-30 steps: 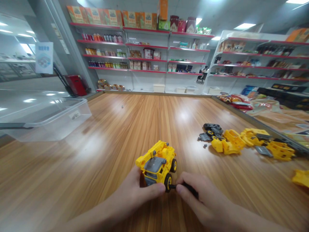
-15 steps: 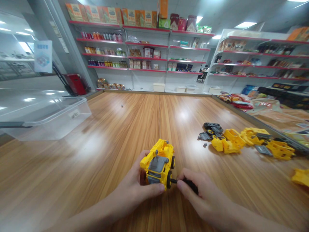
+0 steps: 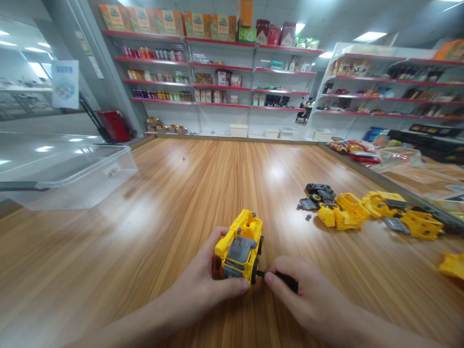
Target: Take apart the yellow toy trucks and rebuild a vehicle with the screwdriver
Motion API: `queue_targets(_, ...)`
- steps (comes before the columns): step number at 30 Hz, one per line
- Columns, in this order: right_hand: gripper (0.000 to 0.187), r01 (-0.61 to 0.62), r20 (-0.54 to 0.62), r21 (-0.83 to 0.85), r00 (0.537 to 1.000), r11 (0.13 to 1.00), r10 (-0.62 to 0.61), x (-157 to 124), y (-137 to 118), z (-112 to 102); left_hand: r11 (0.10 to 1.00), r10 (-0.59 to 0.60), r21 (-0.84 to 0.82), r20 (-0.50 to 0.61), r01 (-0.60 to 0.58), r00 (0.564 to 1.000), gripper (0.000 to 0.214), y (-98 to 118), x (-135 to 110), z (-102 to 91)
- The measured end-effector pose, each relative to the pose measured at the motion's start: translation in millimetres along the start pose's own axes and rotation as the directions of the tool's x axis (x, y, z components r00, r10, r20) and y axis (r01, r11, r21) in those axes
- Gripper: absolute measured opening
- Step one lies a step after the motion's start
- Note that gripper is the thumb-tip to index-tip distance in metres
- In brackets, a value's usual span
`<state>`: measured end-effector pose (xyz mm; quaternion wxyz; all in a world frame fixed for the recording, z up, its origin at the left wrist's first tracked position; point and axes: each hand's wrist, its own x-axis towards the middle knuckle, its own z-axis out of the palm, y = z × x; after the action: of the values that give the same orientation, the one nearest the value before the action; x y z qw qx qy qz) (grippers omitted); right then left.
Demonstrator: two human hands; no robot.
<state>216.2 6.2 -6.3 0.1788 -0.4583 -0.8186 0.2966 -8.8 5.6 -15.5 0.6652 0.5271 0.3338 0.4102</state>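
A yellow toy truck (image 3: 241, 246) with a grey windscreen and black wheels is held above the near middle of the table. My left hand (image 3: 212, 278) is closed around its left side and front, the thumb pressed along the lower front edge. My right hand (image 3: 300, 285) grips a black screwdriver (image 3: 286, 279), most of its handle hidden by the fingers. The tool's dark shaft points left and meets the front wheel (image 3: 254, 271) on the truck's right side. Whether its tip sits in a screw cannot be seen.
Yellow toy parts (image 3: 350, 212) and dark grey parts (image 3: 317, 195) lie to the right on the wooden table (image 3: 174, 203). Another yellow piece (image 3: 451, 266) is at the right edge. A clear plastic bin (image 3: 76, 181) stands at the left. Stocked shelves (image 3: 217, 65) rise behind.
The toy truck has shifted slightly right and turned a little in my left hand. My right hand keeps the screwdriver at the wheel, nearly in the same place.
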Motion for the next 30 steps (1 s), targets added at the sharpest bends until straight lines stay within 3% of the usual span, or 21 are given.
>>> queue_targets(8,0.034,-0.008,0.022,0.01,1.0,1.0,0.008,0,0,1,0.999,-0.037,0.018,0.018,0.037,0.999,0.049,9,-1,2.9)
queue_targets(14,0.034,-0.023,0.038,0.009,0.999,1.0,0.023,1,-1,0,1.0,0.002,0.004,0.017,-0.002,1.0,0.051,1,0,1.1)
queue_targets(30,0.036,-0.043,0.091,0.095,0.995,0.995,0.034,-1,-3,1,0.998,-0.054,0.027,0.027,0.053,0.998,0.053,-1,-1,2.2)
